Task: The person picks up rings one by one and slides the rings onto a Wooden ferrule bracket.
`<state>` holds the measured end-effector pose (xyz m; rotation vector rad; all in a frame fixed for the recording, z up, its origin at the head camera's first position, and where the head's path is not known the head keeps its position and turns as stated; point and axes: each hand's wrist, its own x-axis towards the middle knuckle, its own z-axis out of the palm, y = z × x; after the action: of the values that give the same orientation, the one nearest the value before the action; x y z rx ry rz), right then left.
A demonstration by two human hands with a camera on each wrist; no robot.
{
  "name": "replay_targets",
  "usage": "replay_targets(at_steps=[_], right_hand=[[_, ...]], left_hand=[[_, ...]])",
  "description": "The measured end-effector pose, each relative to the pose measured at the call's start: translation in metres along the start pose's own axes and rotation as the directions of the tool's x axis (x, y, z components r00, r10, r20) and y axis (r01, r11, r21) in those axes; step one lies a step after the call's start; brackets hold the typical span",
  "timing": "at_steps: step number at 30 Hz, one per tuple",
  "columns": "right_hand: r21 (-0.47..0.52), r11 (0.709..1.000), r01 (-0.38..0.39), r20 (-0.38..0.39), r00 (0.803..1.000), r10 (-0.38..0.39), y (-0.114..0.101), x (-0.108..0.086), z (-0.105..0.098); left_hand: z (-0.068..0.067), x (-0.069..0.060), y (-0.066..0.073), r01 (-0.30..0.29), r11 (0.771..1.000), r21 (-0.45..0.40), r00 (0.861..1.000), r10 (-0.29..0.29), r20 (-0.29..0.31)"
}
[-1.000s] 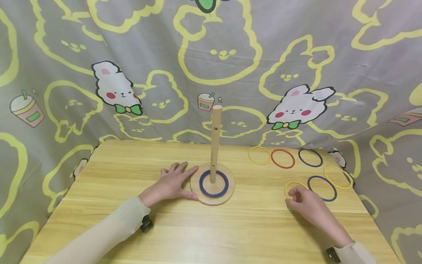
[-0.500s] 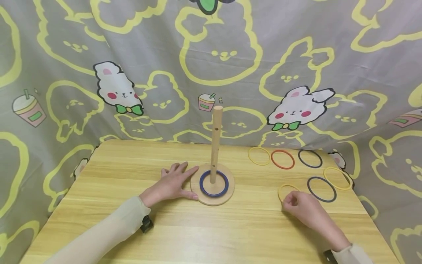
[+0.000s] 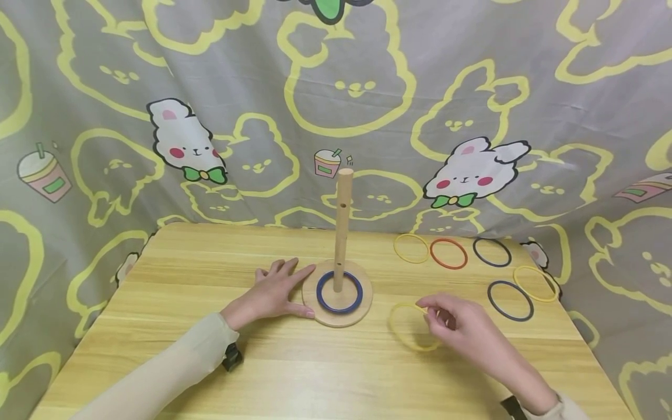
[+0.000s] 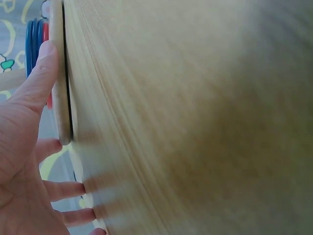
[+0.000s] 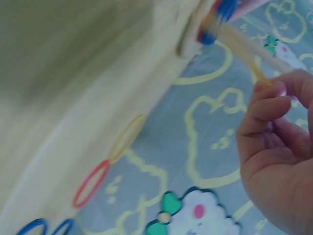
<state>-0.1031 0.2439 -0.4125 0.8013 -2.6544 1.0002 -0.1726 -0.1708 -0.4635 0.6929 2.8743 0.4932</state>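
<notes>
Fingers of my right hand (image 3: 467, 329) pinch one yellow ring (image 3: 404, 304); leftward from them, my wide-spread left hand (image 3: 266, 297) touches the wooden base (image 3: 341, 319).

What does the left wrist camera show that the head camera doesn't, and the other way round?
Only the left wrist view shows the stack edge-on: several blue rings, with a red ring between them and the base. From above, only blue shows there.

Only the head view shows the right hand pinching a yellow ring, and the five loose rings on the right part of the table.

Both show the left hand at the base, blue on the base, the tabletop and the patterned curtain.
</notes>
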Motion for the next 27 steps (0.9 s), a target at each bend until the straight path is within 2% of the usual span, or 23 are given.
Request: replay_targets(at_steps=[4,8,14,18,22,27], right_hand=[[0.037,0.996,0.077,-0.042,0.996,-0.076,-0.019,0.014,-0.001],[0.115,0.985,0.131,-0.104,0.987,-0.119,-0.039,0.034,-0.005],[0.287,0.934,0.215,-0.207,0.965,-0.159,-0.069,0.069,-0.016],[0.416,0.887,0.200,-0.247,0.964,-0.101,-0.088,0.091,-0.022],[0.529,0.828,0.186,-0.280,0.959,-0.037,-0.104,0.110,-0.025],[0.602,0.775,0.191,-0.314,0.949,0.010,-0.114,0.132,-0.026]], left_hand=[[0.000,0.000,0.000,0.005,1.000,0.003,1.000,-0.005,-0.002],[0.000,-0.001,0.000,0.006,1.000,0.000,1.000,-0.006,-0.001],[0.000,-0.001,0.000,0.006,1.000,-0.002,1.000,-0.006,0.004],[0.001,-0.001,0.000,0.006,1.000,0.003,1.000,-0.006,0.009],[0.001,-0.001,0.000,0.004,1.000,0.008,1.000,-0.004,0.007],[0.001,0.000,0.000,0.005,1.000,0.006,1.000,-0.005,0.007]])
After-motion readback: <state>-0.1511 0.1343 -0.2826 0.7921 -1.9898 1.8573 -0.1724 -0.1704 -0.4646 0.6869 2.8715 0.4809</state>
